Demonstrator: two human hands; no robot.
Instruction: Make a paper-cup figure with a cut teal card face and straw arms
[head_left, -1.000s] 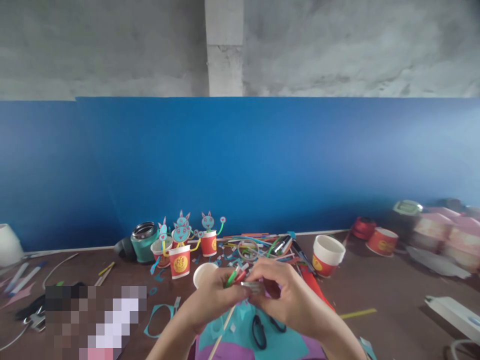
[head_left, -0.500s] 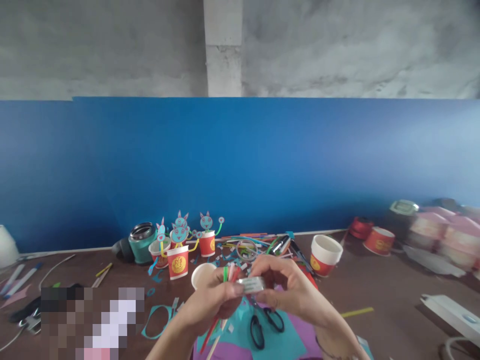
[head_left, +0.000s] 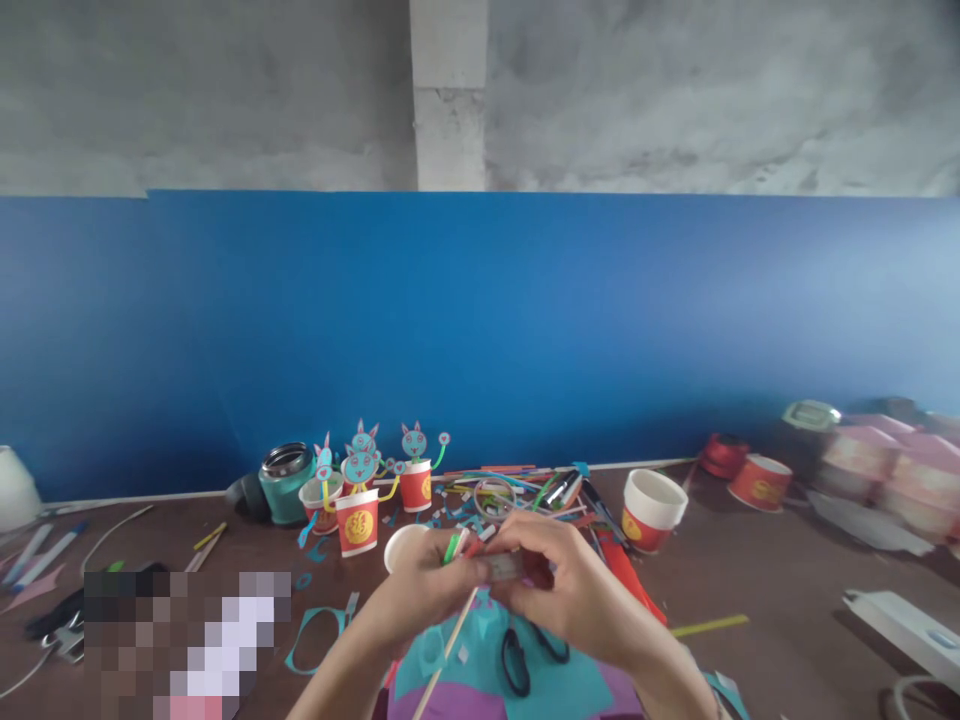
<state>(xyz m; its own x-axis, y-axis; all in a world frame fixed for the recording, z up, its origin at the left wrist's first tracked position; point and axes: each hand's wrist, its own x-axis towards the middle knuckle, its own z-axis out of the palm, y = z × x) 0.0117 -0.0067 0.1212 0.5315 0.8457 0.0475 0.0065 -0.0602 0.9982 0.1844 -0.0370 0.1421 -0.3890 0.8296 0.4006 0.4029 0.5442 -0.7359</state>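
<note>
In front of my chest, my left hand [head_left: 429, 588] and my right hand [head_left: 559, 575] meet with bent fingers around a small pale rectangular piece [head_left: 505, 566] with faint marks; its kind is unclear. A pale thin stick [head_left: 453, 642] slants down from under my left hand. Short green and white strips [head_left: 452, 546] and a red one stick up beside the left fingers. Below the hands lie black-handled scissors [head_left: 515, 662], blades hidden, on teal paper [head_left: 566, 690] over a purple sheet [head_left: 442, 703]. Behind my left hand stands a white paper cup [head_left: 401, 545], partly covered.
Red cups with teal animal-faced figures [head_left: 358, 525] stand back left, beside a teal thermos [head_left: 287, 490]. Coloured sticks and scraps [head_left: 517, 485] lie behind my hands. Stacked cups [head_left: 654, 510], a red strip [head_left: 628, 575] and a white device [head_left: 907, 630] are to the right.
My hands have drawn closer around the pale piece, and it is turned so less of its face shows. The strips by my left hand have tilted; the stick now shows more steeply below.
</note>
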